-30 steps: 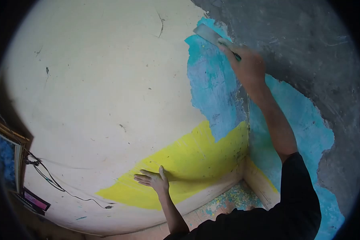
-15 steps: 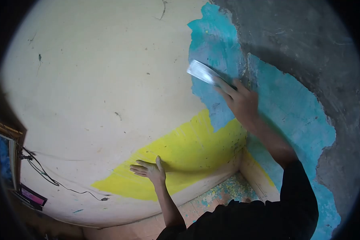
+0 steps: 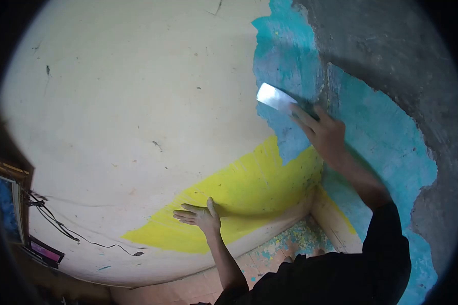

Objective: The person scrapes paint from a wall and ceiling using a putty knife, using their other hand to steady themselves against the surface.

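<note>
My right hand (image 3: 326, 133) grips a scraper (image 3: 276, 97) by its handle. The broad metal blade lies at the left edge of the blue patch (image 3: 290, 61), where it meets the cream wall (image 3: 137, 101). Lower and to the left, my left hand (image 3: 203, 217) is held against or just in front of the yellow area (image 3: 249, 188), fingers spread and pointing left, holding nothing. Whether its palm touches the wall cannot be made out.
Grey bare wall (image 3: 387, 46) spans the upper right. Paint flakes (image 3: 295, 243) litter the tiled floor in the corner. A black cable with a plug (image 3: 139, 253) hangs at lower left, near a framed picture (image 3: 6, 206) and a purple-screened item (image 3: 46, 250).
The whole view has shifted, so the wall and both hands appear further right. The scraper blade sits slightly lower against the blue patch's left edge, still in my right hand.
</note>
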